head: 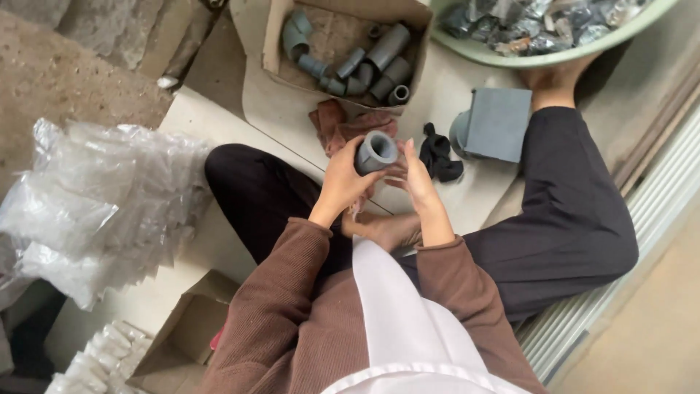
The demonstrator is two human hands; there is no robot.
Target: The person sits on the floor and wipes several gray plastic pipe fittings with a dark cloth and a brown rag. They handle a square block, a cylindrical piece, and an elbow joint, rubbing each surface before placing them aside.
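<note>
Grey pipe fitting [376, 152] gripped between both hands, left [344, 182] and right [418, 181].

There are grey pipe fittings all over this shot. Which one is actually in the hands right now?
The short grey coupling, open end facing the camera, held between the left hand and right hand. The other fittings all lie loose in the cardboard box beyond.

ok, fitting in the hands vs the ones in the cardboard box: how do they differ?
The held fitting is gripped by the left hand with the right hand alongside, its open end facing the camera; the boxed fittings lie loose and jumbled. The held one is a short socket; some boxed ones are elbows. All are grey plastic.
</note>
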